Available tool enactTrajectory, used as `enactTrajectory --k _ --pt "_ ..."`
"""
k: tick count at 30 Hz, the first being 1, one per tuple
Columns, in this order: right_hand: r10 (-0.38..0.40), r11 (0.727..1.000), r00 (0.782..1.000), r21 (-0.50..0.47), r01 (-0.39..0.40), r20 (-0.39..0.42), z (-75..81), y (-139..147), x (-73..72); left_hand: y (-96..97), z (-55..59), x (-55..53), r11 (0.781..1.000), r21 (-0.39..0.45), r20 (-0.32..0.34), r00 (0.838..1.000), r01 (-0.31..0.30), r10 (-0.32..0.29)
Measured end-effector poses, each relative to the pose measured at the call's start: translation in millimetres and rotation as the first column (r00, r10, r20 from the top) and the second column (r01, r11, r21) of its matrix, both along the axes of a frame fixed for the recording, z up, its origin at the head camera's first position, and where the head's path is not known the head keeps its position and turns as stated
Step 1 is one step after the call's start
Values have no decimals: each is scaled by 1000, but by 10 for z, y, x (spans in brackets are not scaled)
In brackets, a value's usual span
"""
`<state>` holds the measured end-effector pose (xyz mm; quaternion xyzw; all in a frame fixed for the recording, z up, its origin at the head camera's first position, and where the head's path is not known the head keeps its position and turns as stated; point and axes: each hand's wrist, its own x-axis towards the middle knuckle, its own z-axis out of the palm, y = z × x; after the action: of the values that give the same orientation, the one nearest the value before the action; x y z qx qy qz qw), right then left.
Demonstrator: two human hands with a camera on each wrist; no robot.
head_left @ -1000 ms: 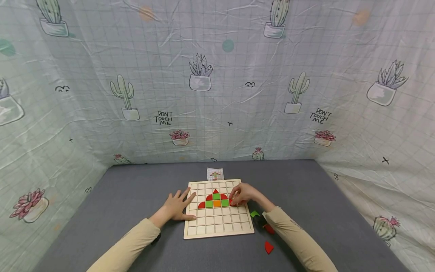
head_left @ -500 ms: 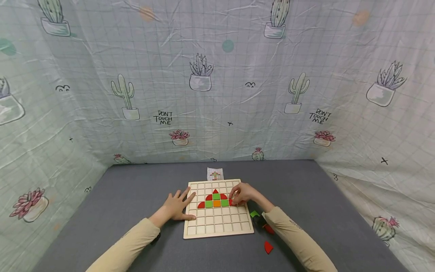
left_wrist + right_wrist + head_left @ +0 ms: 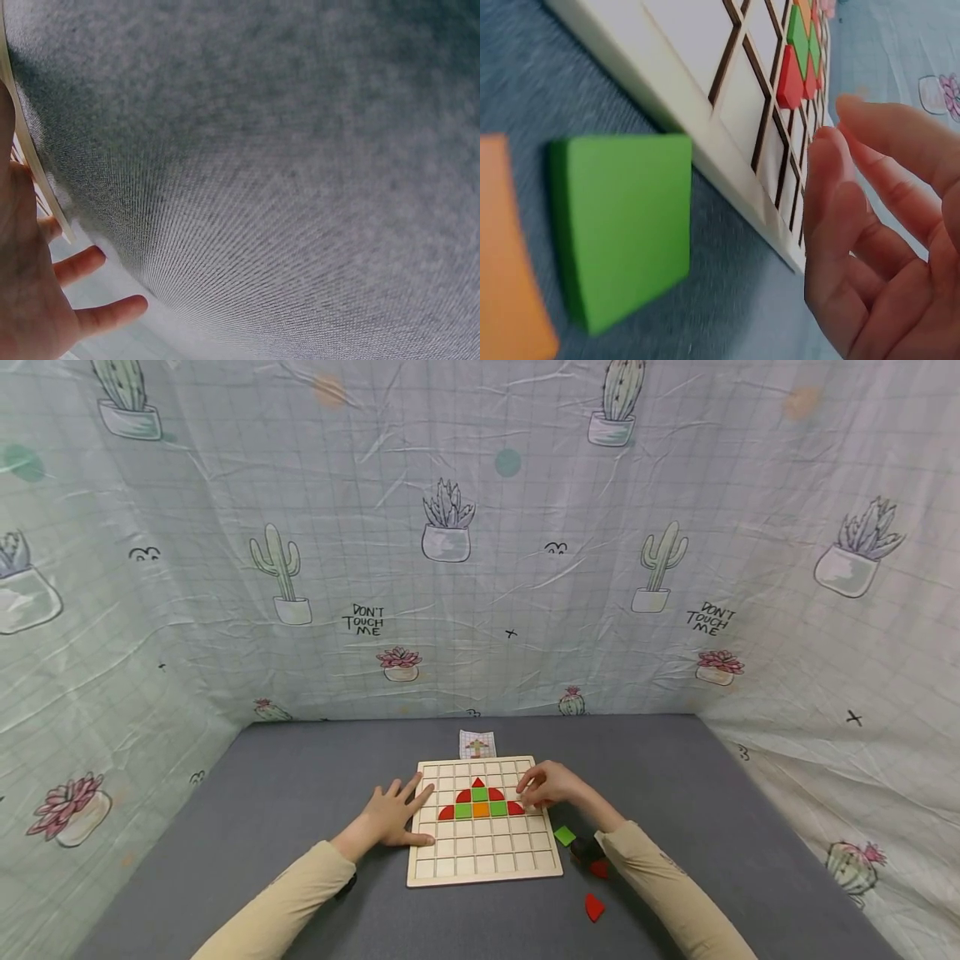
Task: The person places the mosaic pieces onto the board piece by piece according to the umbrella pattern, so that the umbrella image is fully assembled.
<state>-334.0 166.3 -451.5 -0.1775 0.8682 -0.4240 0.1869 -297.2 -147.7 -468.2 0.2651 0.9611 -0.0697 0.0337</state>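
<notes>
A pale wooden grid board (image 3: 483,867) lies on the grey table. Red, green and orange tiles form a stepped shape in its middle, with an orange square (image 3: 481,810) at the centre. My left hand (image 3: 388,817) rests with spread fingers over the board's left edge. At the right end of the lower row sits a red quarter-round tile (image 3: 515,808). Just right of that tile, my right hand (image 3: 549,783) hovers over the board, fingers loosely bent. In the right wrist view nothing shows between its thumb and fingertips, which stand apart from the red tile (image 3: 789,81).
A small printed card (image 3: 477,745) with a similar pattern lies behind the board. Right of the board are a loose green tile (image 3: 564,836), an orange piece (image 3: 510,255) and red pieces (image 3: 594,907), partly hidden by my right forearm. A cactus-print cloth (image 3: 480,610) hangs behind the table.
My right hand has let go of the red quarter-round tile and moved slightly right, leaving it in its cell. My left hand keeps its place on the board's edge.
</notes>
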Motion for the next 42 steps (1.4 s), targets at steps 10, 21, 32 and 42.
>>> enactTrajectory --k 10,21,32,42 --pt "144 990 988 -5 -144 -62 91 274 187 -15 10 -1 1000 -4 -6 1000 -8 8" --pt "217 976 974 4 -218 -62 92 536 398 -28 1 -6 1000 -1 -6 1000 -10 10" --pt "224 975 973 15 -224 -55 -75 711 457 -6 14 22 1000 3 -6 1000 -1 1" --pt "240 971 968 26 -239 -76 -112 738 439 12 7 17 1000 -2 -12 1000 -2 2"
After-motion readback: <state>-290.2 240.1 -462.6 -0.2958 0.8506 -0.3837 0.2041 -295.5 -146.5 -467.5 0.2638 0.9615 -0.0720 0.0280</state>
